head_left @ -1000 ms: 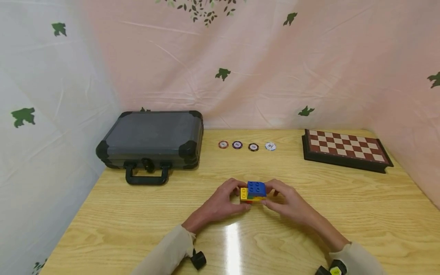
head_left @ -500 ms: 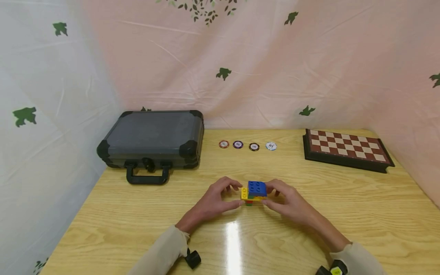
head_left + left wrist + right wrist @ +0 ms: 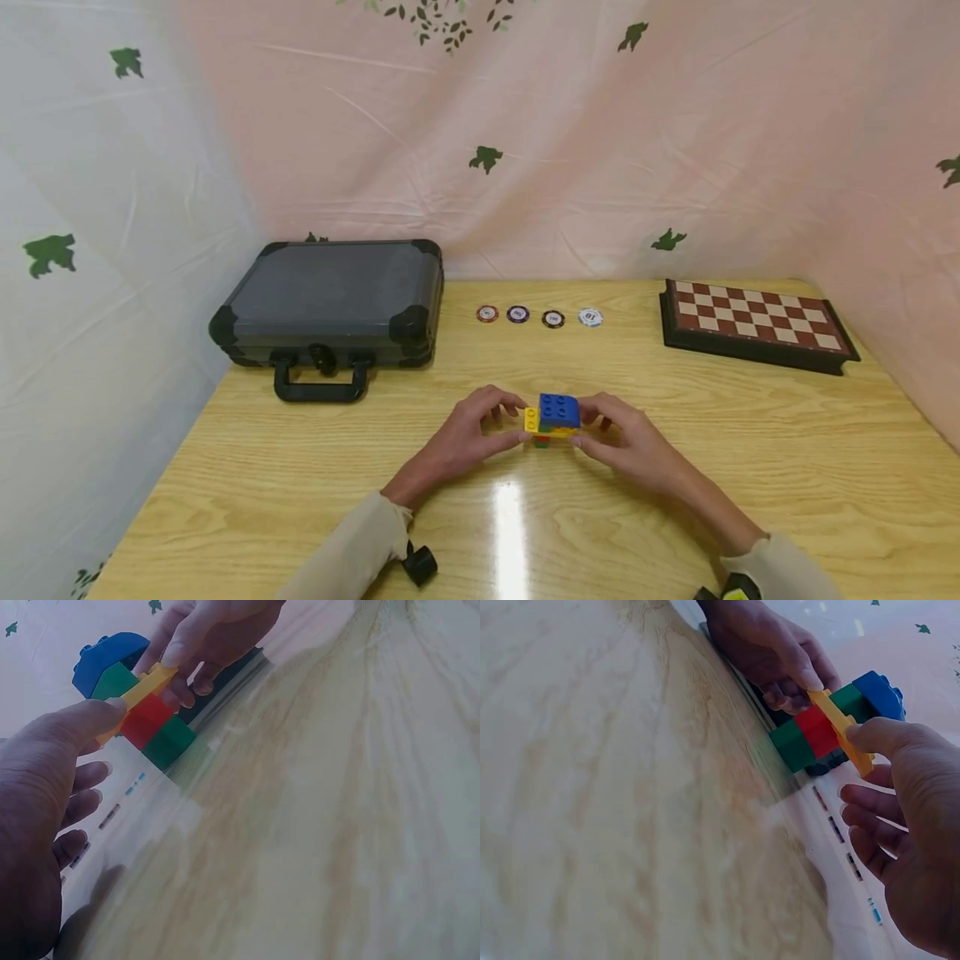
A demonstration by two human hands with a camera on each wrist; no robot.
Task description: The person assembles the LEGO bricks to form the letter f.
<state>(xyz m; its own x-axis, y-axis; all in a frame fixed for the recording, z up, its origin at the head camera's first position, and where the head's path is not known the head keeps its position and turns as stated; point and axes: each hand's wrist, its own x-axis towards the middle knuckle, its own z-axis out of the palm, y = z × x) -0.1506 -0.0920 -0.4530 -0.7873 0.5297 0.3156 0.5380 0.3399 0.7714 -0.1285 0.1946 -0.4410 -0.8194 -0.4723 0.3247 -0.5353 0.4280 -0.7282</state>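
Observation:
A stack of toy building bricks [image 3: 558, 410] stands upright on the table between the two hands. From the bottom it has a green brick [image 3: 169, 742], a red brick [image 3: 817, 730], a long yellow brick [image 3: 532, 419], another green one [image 3: 114, 680] and a rounded blue brick [image 3: 878, 695] on top. The left hand [image 3: 467, 433] holds the left end of the yellow brick between thumb and fingertips. At its right end, the right hand [image 3: 632, 437] pinches the yellow brick with thumb and index finger, other fingers loosely bent.
A grey case [image 3: 330, 292] with a black handle stands at the back left of the wooden table [image 3: 300, 475]. Several poker chips, among them a white-and-blue one [image 3: 590, 317], lie in a row at the back. A checkered board box [image 3: 757, 321] sits back right, before a hanging cloth.
The left hand has shifted left from around the stack's lower bricks to the yellow brick's end, uncovering the red and bottom green bricks. The right hand and stack stay put.

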